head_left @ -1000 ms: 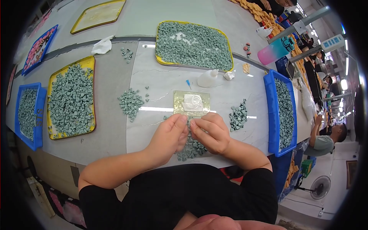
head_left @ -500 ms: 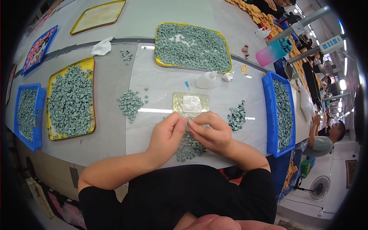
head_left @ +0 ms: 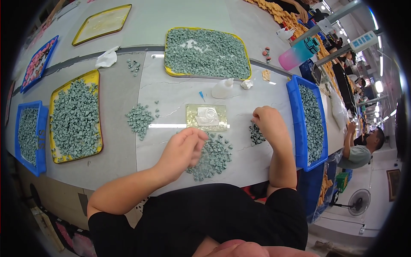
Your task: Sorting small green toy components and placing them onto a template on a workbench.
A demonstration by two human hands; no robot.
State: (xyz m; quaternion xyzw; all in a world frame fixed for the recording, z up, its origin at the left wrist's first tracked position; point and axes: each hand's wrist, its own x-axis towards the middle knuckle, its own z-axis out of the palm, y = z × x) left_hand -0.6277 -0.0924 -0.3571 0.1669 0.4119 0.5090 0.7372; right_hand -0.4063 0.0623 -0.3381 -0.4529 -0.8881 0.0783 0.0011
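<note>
My left hand (head_left: 183, 150) is closed, its fingertips pinched together over the left edge of the middle pile of small grey-green pieces (head_left: 212, 158). Whatever it may hold is too small to make out. Over on the right, my right hand (head_left: 270, 123) reaches to a smaller, darker pile of pieces (head_left: 256, 134), fingers bent and pressed together at its upper edge; their tips hide what is between them. Just beyond the middle pile lies a square yellowish pad (head_left: 192, 112) with a clear round dish (head_left: 210, 115) on it.
Another pile (head_left: 140, 121) lies at left. Yellow-rimmed trays (head_left: 100, 124) (head_left: 169, 70) and blue bins (head_left: 42, 141) (head_left: 299, 141) hold similar pieces. A white squeeze bottle (head_left: 221, 89) and blue dispensing tip (head_left: 201, 96) stand past the pad. A co-worker (head_left: 357, 154) sits far right.
My hands were together above the middle pile and have parted. The right one moved right to the darker pile; the left shifted slightly left. The whole view shifted a little.
</note>
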